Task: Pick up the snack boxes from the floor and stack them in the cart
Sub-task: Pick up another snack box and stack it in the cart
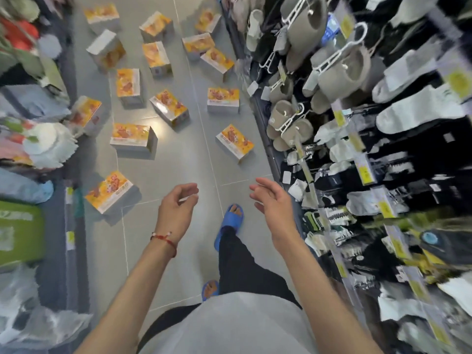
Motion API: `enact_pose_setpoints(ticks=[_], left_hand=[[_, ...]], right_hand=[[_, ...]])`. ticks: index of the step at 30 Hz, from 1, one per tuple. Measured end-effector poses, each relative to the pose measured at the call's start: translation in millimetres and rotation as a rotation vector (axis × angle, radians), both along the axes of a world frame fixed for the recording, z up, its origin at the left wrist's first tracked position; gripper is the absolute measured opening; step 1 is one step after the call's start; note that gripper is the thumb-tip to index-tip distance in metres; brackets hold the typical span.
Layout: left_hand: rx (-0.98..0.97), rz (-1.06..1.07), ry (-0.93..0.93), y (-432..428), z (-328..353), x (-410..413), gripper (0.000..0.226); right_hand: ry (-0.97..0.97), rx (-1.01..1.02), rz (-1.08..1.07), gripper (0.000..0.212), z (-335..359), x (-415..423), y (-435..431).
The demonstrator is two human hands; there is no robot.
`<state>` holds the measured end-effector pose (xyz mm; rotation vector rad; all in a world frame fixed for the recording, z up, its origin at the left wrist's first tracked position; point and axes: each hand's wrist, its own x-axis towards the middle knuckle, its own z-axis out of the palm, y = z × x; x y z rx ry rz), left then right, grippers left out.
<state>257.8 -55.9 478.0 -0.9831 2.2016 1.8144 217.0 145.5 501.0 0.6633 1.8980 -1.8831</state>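
Note:
Several orange-and-yellow snack boxes lie scattered on the grey tiled aisle floor (178, 162). The nearest snack box (109, 192) lies to the left of my left hand. Another snack box (235, 143) sits ahead on the right, and a third snack box (132, 137) ahead on the left. My left hand (178, 208), with a red string on the wrist, hangs above the floor with loosely curled fingers and holds nothing. My right hand (270, 200) is likewise held out, fingers relaxed and empty. No cart is in view.
A rack of hanging slippers (332, 67) and socks (408, 118) lines the right side of the aisle. Shelves with packaged goods (38, 139) line the left. My feet in blue sandals (229, 226) stand on the tiles between my hands.

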Motion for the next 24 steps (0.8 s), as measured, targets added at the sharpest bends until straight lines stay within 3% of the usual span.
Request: enact_pose_setpoints(ticks=[16,24], left_hand=[[0.063,-0.077,-0.119,-56.4,-31.7,-320.7,0.026],[0.127,-0.125,-0.255,-100.4,-108.8,-448.5,0.015]], right_hand=[[-0.125,0.110,0.024,0.025,-39.4,-292.9,-65.0],[-0.244,0.126,-0.215,0.023,-115.8,-399.4,-114.0]])
